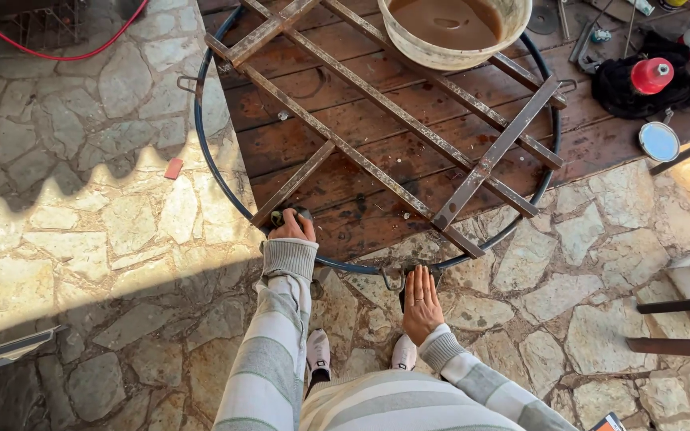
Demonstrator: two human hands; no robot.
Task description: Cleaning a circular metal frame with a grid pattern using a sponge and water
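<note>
right hand [422, 303] flat on ring frame [209, 152] — left hand [292, 227] gripping bar end [281, 215]

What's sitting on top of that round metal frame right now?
A pale bucket of brown liquid rests on the round metal frame's crossbars at the far side. The left hand grips its near rim; the right hand lies flat by a rim clip. The bucket's base is hidden.

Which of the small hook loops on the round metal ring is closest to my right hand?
The loop at the ring's near edge, just by your right hand's fingertips. The other two loops sit far up the ring's sides.
</note>
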